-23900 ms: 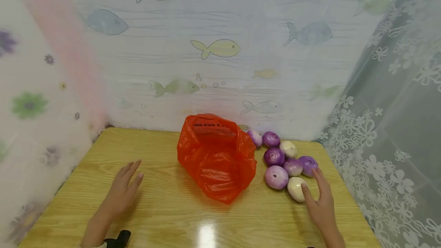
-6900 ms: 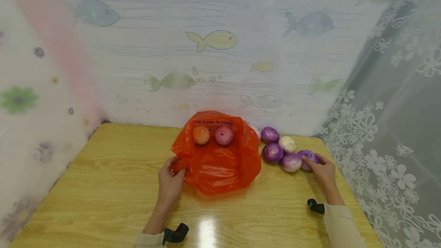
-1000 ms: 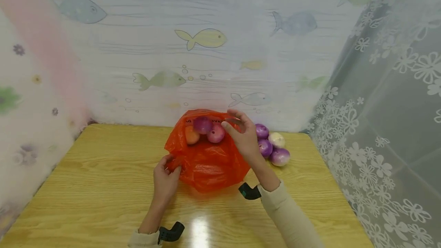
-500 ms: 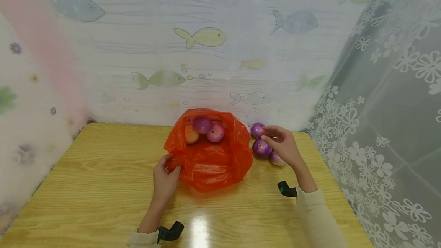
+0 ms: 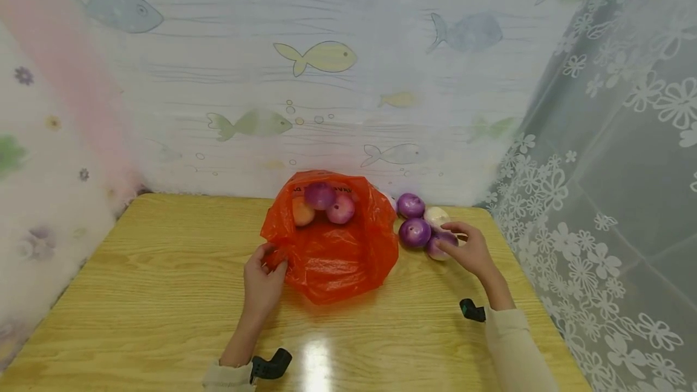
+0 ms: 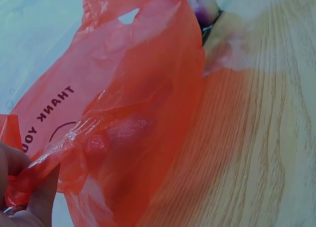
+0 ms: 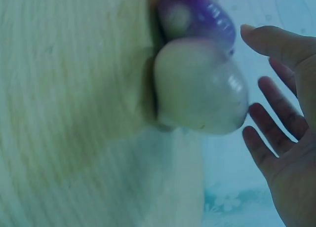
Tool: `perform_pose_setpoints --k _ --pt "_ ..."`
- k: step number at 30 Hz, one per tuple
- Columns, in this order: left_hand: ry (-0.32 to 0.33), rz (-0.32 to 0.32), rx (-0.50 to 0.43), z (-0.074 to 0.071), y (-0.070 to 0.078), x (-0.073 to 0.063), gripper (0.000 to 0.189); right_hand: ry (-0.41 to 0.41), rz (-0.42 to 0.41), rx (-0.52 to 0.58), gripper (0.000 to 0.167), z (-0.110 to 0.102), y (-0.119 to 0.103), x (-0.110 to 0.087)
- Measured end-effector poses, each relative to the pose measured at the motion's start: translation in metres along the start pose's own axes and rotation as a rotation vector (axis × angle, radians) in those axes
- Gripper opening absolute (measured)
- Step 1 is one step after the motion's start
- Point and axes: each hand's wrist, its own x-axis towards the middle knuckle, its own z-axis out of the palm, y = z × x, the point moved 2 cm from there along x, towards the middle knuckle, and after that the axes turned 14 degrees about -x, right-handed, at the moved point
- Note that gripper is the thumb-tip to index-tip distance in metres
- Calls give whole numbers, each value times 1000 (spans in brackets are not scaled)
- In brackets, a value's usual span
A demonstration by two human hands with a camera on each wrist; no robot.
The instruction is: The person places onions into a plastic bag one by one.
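A pale curtain (image 5: 348, 11) printed with fish hangs behind the worktop's far edge, and a grey lace curtain (image 5: 615, 186) falls along its right edge. The worktop (image 5: 152, 283) itself is wood-grained and shines near the middle of its near edge. By the middle of the far edge sits the red bag (image 5: 334, 271), its mouth gaping toward the near edge. Cream sleeves (image 5: 516, 346) come in over the near edge. The left hand (image 5: 262, 283) pinches the bag's left rim between thumb and fingers. The right hand (image 5: 472, 250), toward the far right corner, has its thumb and fingers spread beside the pale onion (image 5: 434, 251); whether a fingertip touches it, I cannot tell. Just beyond the pale onion lies the white onion (image 5: 434, 216), and to their left are the near purple onion (image 5: 415, 233) and the far purple onion (image 5: 411, 205). Another, the half-hidden onion (image 5: 391, 200), shows behind the bag's right side. Inside the bag, the top onion (image 5: 319, 196) rests against the orange onion (image 5: 302, 213) and the pink onion (image 5: 341, 209). Small black cameras (image 5: 271, 364) project from both wrists.
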Motion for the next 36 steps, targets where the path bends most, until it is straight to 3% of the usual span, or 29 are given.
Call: perform_pose_setpoints --k 5,13,26,36 --pt "-3 -6 -12 0 2 -1 31 20 56 -30 45 3 17 -6" --pt "0 -38 -18 -1 0 0 32 -82 205 -86 80 14 33 -15" --pt "1 -50 -44 -2 0 0 33 17 287 -44 78 29 28 -25" --pt "-7 -64 -50 -1 -1 1 34 104 334 56 78 30 2 -34"
